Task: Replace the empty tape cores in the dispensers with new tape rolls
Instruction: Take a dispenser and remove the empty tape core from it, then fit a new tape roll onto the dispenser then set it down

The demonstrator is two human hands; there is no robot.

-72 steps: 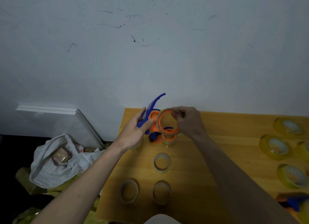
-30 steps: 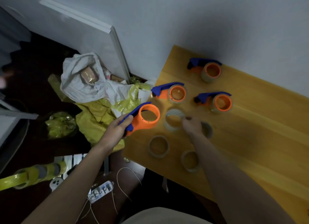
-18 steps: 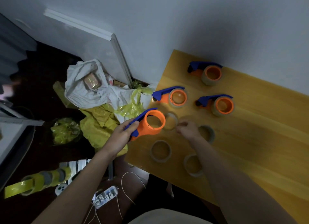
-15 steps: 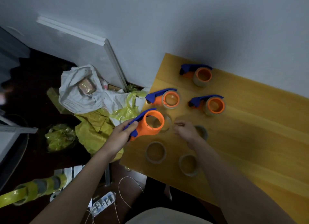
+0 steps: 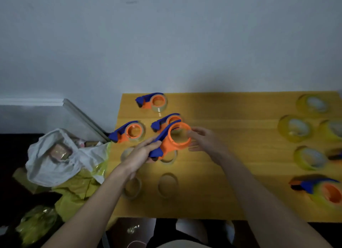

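My left hand (image 5: pixel 141 154) grips the blue handle of an orange tape dispenser (image 5: pixel 178 138) and holds it tilted above the wooden table (image 5: pixel 231 173). Its round hub is bare, with no core on it. My right hand (image 5: pixel 205 141) is beside the hub's right rim with its fingers relaxed, holding nothing. Several empty cores (image 5: pixel 167 184) lie on the table under and in front of my hands. Yellow new tape rolls (image 5: pixel 294 128) lie at the right.
Three blue-and-orange dispensers (image 5: pixel 133 132) with worn cores lie behind my hands. A dispenser carrying a yellow roll (image 5: pixel 327 192) lies at the front right. Off the table's left edge are a white bag (image 5: pixel 53 155), yellow plastic and a leaning board.
My right hand has left the core on the table and come up beside the hub. My left hand has carried the dispenser right, over the table. The view has swung right.
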